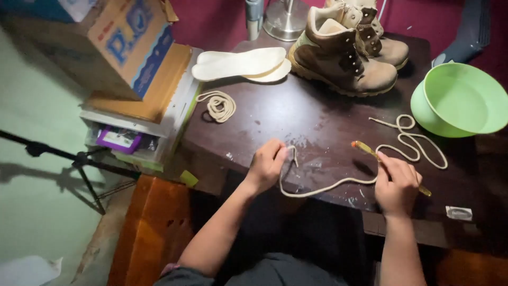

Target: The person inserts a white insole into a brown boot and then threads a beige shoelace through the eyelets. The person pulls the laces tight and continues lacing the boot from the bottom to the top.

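Beige lace (338, 182) pinched by left hand (266, 165); right hand (397, 184) grips toothbrush (365, 148) near boots (344, 53).

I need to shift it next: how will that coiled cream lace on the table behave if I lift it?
The coiled lace is probably floppy: the lace pinched by the left hand sags in loose curves. It likely uncoils when lifted, since nothing visibly ties the loops. It looks thin, so probably very light.

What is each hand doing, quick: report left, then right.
Left hand: closed, pinching one end of the cream lace.
Right hand: closed on a yellow stick-like tool, by the lace.
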